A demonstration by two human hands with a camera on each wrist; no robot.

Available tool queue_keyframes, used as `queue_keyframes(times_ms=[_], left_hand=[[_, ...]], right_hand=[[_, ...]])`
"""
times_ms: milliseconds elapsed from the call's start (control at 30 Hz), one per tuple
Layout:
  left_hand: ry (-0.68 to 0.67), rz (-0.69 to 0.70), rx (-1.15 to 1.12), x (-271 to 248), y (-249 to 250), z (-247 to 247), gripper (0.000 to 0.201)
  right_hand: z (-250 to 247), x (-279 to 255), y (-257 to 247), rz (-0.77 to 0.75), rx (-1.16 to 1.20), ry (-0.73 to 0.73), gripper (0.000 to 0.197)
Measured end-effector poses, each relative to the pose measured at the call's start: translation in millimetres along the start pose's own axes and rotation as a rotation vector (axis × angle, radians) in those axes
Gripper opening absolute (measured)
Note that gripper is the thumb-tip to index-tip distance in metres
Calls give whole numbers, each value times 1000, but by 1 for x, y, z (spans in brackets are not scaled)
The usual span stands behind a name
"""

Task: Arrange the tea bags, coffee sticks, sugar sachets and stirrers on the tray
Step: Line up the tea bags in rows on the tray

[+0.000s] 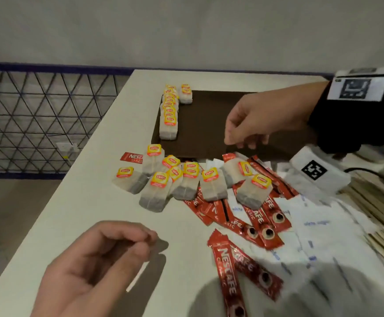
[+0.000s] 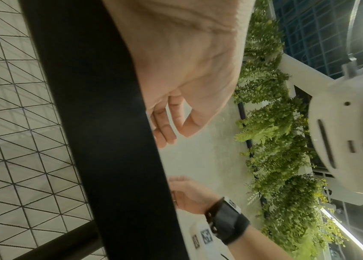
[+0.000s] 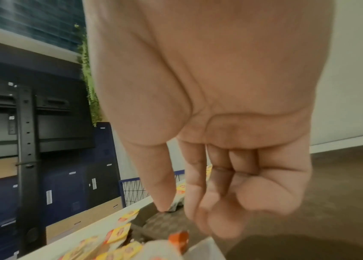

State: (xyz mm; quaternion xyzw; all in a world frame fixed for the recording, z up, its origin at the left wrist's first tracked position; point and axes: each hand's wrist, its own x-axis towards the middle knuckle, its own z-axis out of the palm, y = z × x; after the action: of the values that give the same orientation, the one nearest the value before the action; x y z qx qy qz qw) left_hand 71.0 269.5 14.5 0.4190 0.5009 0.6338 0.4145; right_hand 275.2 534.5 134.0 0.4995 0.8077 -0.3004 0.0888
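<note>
Head: right hand [image 1: 252, 121] above tray [image 1: 200, 124] near edge.

— Where's your left hand [image 1: 99, 259]?

— Low and near you, palm turned up, fingers loosely curled toward the thumb, holding nothing.

— And your right hand [image 1: 252, 120]?

— Stretched forward from the right, palm down, a black band on the wrist. Its fingers [image 3: 200, 190] hang down, half bent, with the thumb pointing down beside them; nothing sits between them.
</note>
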Motion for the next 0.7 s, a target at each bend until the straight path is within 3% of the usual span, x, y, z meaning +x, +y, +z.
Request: queue_keyframes(times_ms=[33, 67, 133, 200, 400, 700], left_hand=[[38, 47, 65, -7, 5, 1, 55], [70, 53, 57, -9, -1, -4, 54], [114, 11, 26, -9, 0, -2, 29], [81, 29, 25, -9, 5, 1, 19], [107, 78, 8, -13, 3, 1, 17], [107, 54, 13, -14, 8, 4, 14]], right_hand=[[5, -12, 3, 11, -33, -11, 19], [9, -21, 5, 17, -55, -11, 17], [17, -34, 9, 27, -58, 7, 14], [24, -39, 10, 39, -42, 39, 12], [38, -48, 2, 52, -18, 92, 12], [32, -92, -15, -130, 155, 302, 10]])
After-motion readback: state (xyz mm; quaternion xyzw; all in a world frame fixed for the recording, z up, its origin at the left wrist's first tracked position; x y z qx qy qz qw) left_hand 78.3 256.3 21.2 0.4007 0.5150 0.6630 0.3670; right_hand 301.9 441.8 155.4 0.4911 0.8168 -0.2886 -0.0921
